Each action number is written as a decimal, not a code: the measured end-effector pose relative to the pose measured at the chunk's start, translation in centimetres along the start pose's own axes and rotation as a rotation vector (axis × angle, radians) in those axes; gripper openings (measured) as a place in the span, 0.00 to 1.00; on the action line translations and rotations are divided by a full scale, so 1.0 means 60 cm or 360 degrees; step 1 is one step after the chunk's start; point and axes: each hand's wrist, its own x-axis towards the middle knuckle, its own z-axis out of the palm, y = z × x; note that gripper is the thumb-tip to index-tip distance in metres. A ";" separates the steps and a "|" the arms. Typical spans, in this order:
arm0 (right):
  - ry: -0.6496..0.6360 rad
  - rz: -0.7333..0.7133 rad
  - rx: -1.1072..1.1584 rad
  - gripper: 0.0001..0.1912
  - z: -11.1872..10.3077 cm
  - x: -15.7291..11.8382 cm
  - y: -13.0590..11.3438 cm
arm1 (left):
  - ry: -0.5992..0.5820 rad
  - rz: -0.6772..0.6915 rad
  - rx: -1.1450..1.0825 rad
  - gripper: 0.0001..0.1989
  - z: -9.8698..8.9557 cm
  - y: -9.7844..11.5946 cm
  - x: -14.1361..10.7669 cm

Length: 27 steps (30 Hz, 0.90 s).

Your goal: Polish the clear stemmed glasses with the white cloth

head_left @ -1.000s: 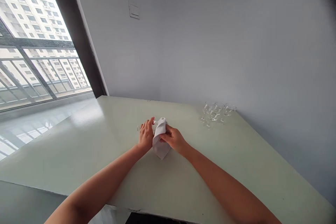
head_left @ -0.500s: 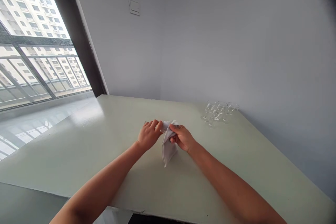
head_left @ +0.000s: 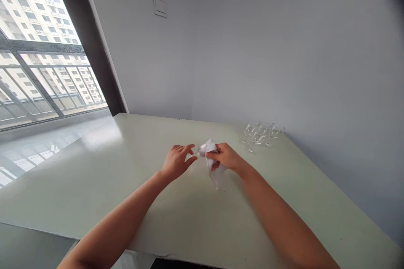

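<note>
Nearest me, over the pale green glossy tabletop [head_left: 176, 214], the right hand [head_left: 225, 156] has its grip closed on a soft white cloth [head_left: 212, 157] bunched at a small clear stemmed glass [head_left: 199, 151], while the left hand's [head_left: 176, 162] grip is apart, fingers by the glass. That glass looks light, slippery and fragile, I'd say, best taken gently by its stem. Farther off, clear stemmed glasses [head_left: 259, 134] stand clustered near the grey wall [head_left: 252, 50].

daylight from the window [head_left: 47, 46] at left — pale glare on the tabletop [head_left: 104, 136], dark blurred upper-right corner
</note>
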 end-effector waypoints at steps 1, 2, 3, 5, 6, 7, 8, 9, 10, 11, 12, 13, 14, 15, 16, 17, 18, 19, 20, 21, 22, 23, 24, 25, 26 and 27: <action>0.0148 0.0006 0.0072 0.14 0.010 0.007 0.006 | 0.0150 0.0101 0.0258 0.17 0.005 0.000 0.000; 0.0255 0.0015 0.0184 0.14 0.020 0.013 0.011 | 0.0239 0.0203 0.0471 0.17 0.009 0.001 0.000; 0.0318 0.0036 0.0332 0.15 0.031 0.017 0.015 | 0.0299 0.0282 0.0636 0.17 0.013 0.001 -0.001; 0.0358 0.0096 0.0666 0.15 0.054 0.019 0.020 | 0.0400 0.0342 0.0864 0.16 0.019 0.000 -0.003; 0.0363 0.0131 0.0811 0.15 0.065 0.018 0.022 | 0.0443 0.0341 0.0935 0.15 0.021 -0.001 -0.004; 0.0363 0.0155 0.0919 0.16 0.074 0.015 0.022 | 0.0474 0.0337 0.0975 0.14 0.021 -0.003 -0.005; 0.0355 0.0161 0.0977 0.15 0.081 0.012 0.022 | 0.0486 0.0335 0.0984 0.13 0.020 -0.004 -0.006; 0.0339 0.0145 0.0978 0.15 0.086 0.009 0.020 | 0.0480 0.0332 0.0959 0.12 0.018 -0.005 -0.007; 0.0315 0.0107 0.0917 0.15 0.087 0.006 0.018 | 0.0463 0.0320 0.0899 0.12 0.015 -0.006 -0.008; 0.0273 0.0057 0.0797 0.15 0.084 0.002 0.014 | 0.0445 0.0285 0.0802 0.12 0.012 -0.005 -0.008; 0.0214 0.0003 0.0635 0.15 0.078 -0.002 0.009 | 0.0424 0.0215 0.0673 0.13 0.009 -0.003 -0.008; 0.0141 -0.0049 0.0455 0.14 0.069 -0.007 0.002 | 0.0391 0.0106 0.0514 0.14 0.006 0.000 -0.008; 0.0055 -0.0089 0.0281 0.13 0.057 -0.012 -0.006 | 0.0320 -0.0022 0.0322 0.15 0.003 0.003 -0.007; -0.0043 -0.0112 0.0137 0.13 0.043 -0.017 -0.014 | 0.0192 -0.0141 0.0095 0.16 0.000 0.007 -0.005; -0.0156 -0.0113 0.0036 0.13 0.029 -0.023 -0.022 | 0.0002 -0.0225 -0.0156 0.17 -0.002 0.010 -0.004; -0.0272 -0.0097 -0.0025 0.13 0.016 -0.028 -0.028 | -0.0234 -0.0262 -0.0405 0.18 -0.004 0.014 -0.003; -0.0365 -0.0074 -0.0057 0.13 0.005 -0.031 -0.033 | -0.0477 -0.0257 -0.0618 0.19 -0.006 0.016 -0.002; -0.0418 -0.0050 -0.0073 0.13 -0.003 -0.032 -0.035 | -0.0654 -0.0230 -0.0759 0.20 -0.006 0.018 -0.001; -0.0411 -0.0032 -0.0069 0.13 -0.007 -0.031 -0.035 | -0.0703 -0.0204 -0.0798 0.21 -0.005 0.019 -0.001; -0.0341 -0.0020 -0.0046 0.13 -0.008 -0.027 -0.032 | -0.0609 -0.0186 -0.0719 0.20 -0.003 0.020 -0.001; -0.0222 -0.0015 0.0005 0.13 -0.004 -0.021 -0.026 | -0.0410 -0.0161 -0.0536 0.20 0.000 0.021 -0.001; -0.0080 -0.0012 0.0090 0.13 0.003 -0.015 -0.020 | -0.0166 -0.0114 -0.0286 0.20 0.003 0.022 -0.002; 0.0052 -0.0003 0.0210 0.14 0.013 -0.007 -0.013 | 0.0066 -0.0041 -0.0009 0.20 0.005 0.023 -0.004; 0.0154 0.0013 0.0361 0.15 0.025 -0.001 -0.007 | 0.0241 0.0048 0.0256 0.20 0.007 0.024 -0.005; 0.0226 0.0030 0.0523 0.15 0.037 0.004 -0.001 | 0.0339 0.0132 0.0484 0.20 0.008 0.025 -0.006; 0.0262 0.0042 0.0674 0.16 0.049 0.006 0.003 | 0.0381 0.0192 0.0657 0.20 0.007 0.026 -0.008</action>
